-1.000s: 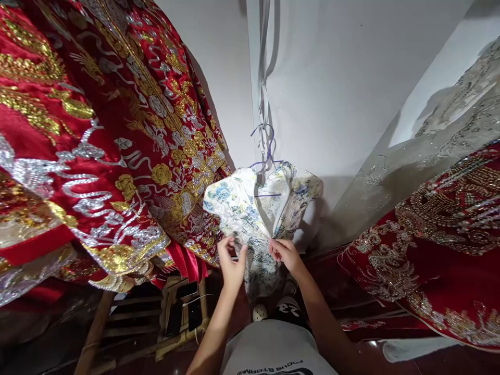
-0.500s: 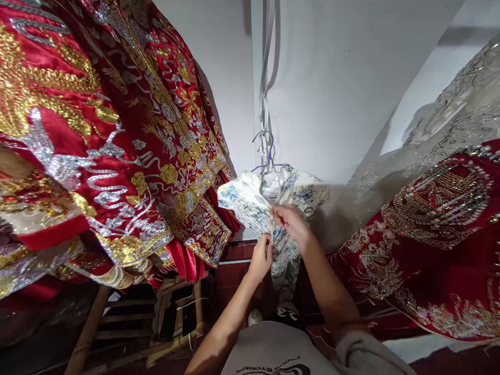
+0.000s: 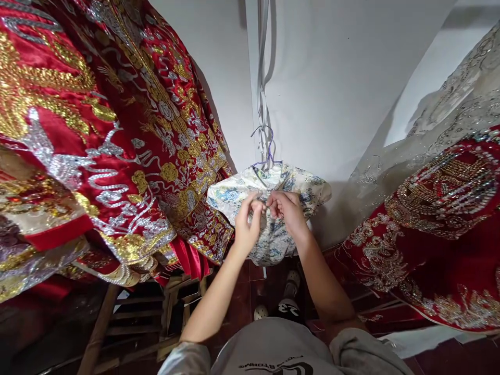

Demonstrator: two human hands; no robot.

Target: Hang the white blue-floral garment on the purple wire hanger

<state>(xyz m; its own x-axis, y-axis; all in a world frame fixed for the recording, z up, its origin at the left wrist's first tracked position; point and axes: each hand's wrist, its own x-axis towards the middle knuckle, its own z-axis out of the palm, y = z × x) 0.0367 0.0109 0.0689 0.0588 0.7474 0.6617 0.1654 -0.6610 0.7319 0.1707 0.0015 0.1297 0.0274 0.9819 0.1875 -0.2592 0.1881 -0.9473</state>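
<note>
A short-sleeved white shirt [image 3: 226,194] with a blue floral print hangs in front of me on a thin purple hanger [image 3: 270,151]. Both of my hands are at its upper front, just below the collar. My left hand [image 3: 249,221] has its thumb and fingers pinched at the front edge. Close beside it, my right hand [image 3: 288,208] is bent with its fingertips pinched on the other side of the opening. The fabric right between the fingertips is too small to make out. Below the hands, the shirt's lower part hangs loose.
Red jackets [image 3: 167,130] with gold and silver embroidery hang at the left, above a wooden chair [image 3: 133,315]. At the right are a red beaded garment [image 3: 441,250] and sheer sequined fabric [image 3: 461,112]. A pale strap [image 3: 262,67] runs down the wall to the hanger.
My left hand has moved up from the shirt's lower front edge to near the collar. My right hand has risen slightly, and the two shirt fronts now lie closer together.
</note>
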